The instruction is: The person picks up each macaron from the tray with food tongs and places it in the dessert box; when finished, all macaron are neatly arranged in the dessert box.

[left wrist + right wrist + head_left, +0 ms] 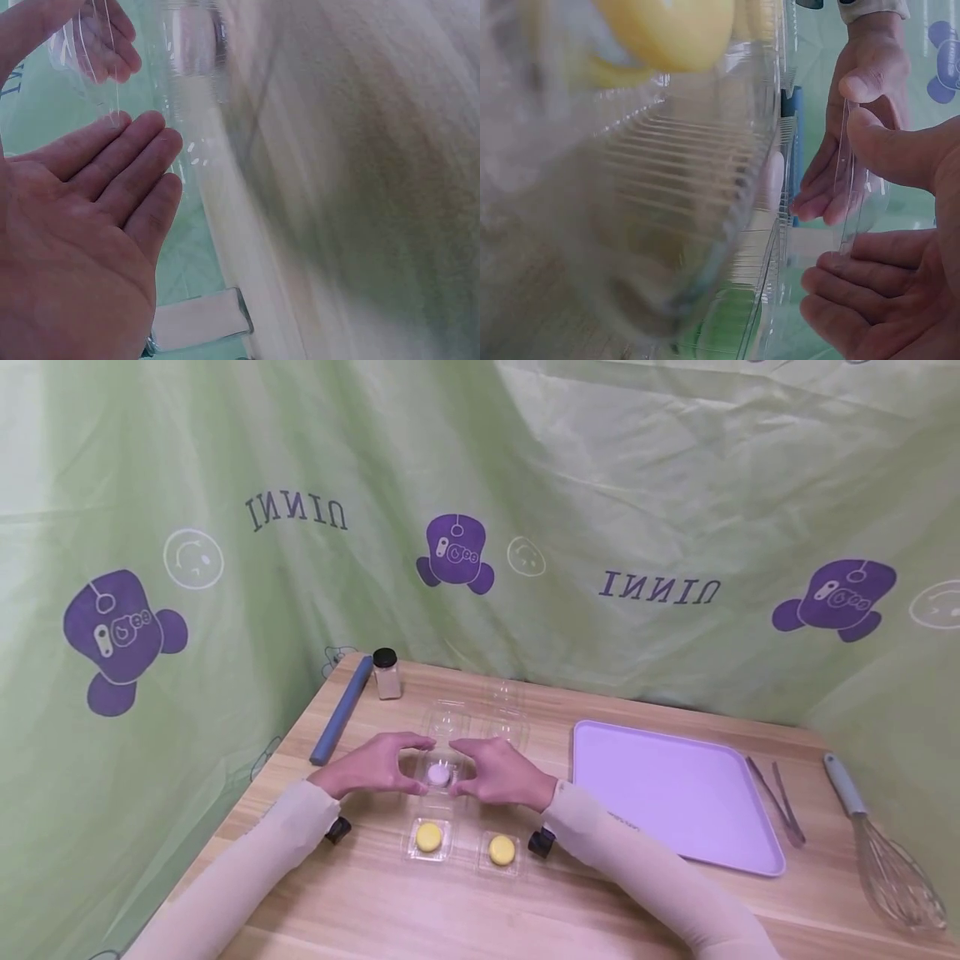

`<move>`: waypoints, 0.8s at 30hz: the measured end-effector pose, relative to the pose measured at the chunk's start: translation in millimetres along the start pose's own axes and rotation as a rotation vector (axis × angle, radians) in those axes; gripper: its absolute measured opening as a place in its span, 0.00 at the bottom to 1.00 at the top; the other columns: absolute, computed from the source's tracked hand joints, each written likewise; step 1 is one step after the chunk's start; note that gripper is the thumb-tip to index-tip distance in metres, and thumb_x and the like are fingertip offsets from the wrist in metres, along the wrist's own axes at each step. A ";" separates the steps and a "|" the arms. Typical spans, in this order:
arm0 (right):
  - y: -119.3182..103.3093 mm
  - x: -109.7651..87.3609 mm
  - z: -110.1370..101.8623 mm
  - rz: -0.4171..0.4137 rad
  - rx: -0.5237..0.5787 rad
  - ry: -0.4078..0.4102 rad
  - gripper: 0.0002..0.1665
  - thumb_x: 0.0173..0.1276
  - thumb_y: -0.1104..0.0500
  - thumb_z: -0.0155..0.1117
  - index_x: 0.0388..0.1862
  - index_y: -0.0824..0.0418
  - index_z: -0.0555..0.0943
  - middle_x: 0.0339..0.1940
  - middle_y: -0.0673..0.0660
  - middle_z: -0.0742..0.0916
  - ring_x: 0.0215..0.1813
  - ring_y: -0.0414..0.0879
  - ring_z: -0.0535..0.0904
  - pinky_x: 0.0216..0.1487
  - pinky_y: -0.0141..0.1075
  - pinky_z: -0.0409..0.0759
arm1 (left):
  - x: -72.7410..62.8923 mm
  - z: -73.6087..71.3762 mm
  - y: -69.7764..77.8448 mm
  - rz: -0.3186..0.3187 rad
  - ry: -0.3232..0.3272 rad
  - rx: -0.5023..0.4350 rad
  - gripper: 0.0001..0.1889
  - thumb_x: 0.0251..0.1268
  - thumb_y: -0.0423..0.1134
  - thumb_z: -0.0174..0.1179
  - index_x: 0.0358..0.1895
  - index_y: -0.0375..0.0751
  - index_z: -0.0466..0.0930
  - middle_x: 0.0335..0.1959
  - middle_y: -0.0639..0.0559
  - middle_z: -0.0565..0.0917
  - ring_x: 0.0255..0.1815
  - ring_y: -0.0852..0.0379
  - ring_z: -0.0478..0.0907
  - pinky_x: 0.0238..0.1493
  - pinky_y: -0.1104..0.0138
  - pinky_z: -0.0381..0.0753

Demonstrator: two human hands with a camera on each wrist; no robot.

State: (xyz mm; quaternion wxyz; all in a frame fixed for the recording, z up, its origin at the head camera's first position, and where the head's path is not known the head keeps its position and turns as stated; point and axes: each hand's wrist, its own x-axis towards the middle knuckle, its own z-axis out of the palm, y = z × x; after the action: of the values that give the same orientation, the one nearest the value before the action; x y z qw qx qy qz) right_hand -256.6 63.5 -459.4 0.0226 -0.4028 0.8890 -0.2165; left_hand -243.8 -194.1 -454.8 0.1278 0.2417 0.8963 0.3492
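My left hand [375,764] and right hand [502,770] face each other, holding a thin clear plastic lid [861,195] by its edges between thumbs and fingers. The lid hangs close over a pale purple macaron [438,775], which sits in a clear plastic base on the table. In the left wrist view that macaron [193,41] shows at the top, past my fingertips. Nearer to me are two yellow macarons, one at the left [428,837] and one at the right [502,850], each in a clear base. Something green [727,319] sits in another clear base in the right wrist view.
More clear plastic shells [506,727] lie behind my hands. A black-capped jar [387,675] and a blue rod [342,710] are at the back left. At the right are a purple tray [667,785], tongs [780,802] and a whisk [888,852]. A green curtain [525,635] hangs behind the table.
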 end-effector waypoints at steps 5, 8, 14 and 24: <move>-1.1 3.2 2.1 0.006 -0.039 -0.019 0.45 0.60 0.42 0.76 0.70 0.64 0.74 0.65 0.60 0.85 0.56 0.47 0.87 0.69 0.39 0.81 | 1.3 0.5 -1.0 -0.027 -0.008 0.025 0.46 0.48 0.52 0.78 0.72 0.40 0.70 0.72 0.43 0.75 0.76 0.39 0.68 0.78 0.39 0.64; -0.9 5.1 3.9 0.009 -0.048 -0.030 0.45 0.60 0.42 0.76 0.70 0.65 0.74 0.63 0.61 0.86 0.51 0.46 0.88 0.65 0.38 0.84 | 2.7 0.3 -1.9 -0.042 -0.015 0.024 0.46 0.48 0.50 0.78 0.72 0.40 0.70 0.72 0.43 0.75 0.76 0.40 0.68 0.78 0.40 0.64; -0.3 8.9 9.5 0.007 -0.057 -0.050 0.43 0.59 0.44 0.77 0.67 0.65 0.77 0.52 0.56 0.90 0.39 0.39 0.85 0.50 0.29 0.87 | 4.9 1.5 -8.2 -0.047 -0.036 0.053 0.46 0.48 0.50 0.78 0.72 0.38 0.71 0.72 0.42 0.76 0.74 0.40 0.71 0.78 0.44 0.67; -3.3 11.7 9.9 -0.006 -0.102 -0.045 0.37 0.60 0.43 0.76 0.61 0.63 0.80 0.38 0.50 0.89 0.32 0.35 0.79 0.39 0.26 0.84 | 9.8 4.3 -15.9 -0.001 -0.039 0.110 0.46 0.47 0.49 0.78 0.70 0.33 0.71 0.70 0.39 0.77 0.71 0.41 0.74 0.76 0.46 0.70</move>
State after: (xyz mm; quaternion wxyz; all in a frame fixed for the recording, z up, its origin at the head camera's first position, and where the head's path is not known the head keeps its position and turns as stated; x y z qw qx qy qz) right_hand -260.0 49.4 -465.4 0.0212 -0.4106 0.8971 -0.1618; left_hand -255.9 -196.7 -469.4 0.1321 0.2546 0.9115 0.2947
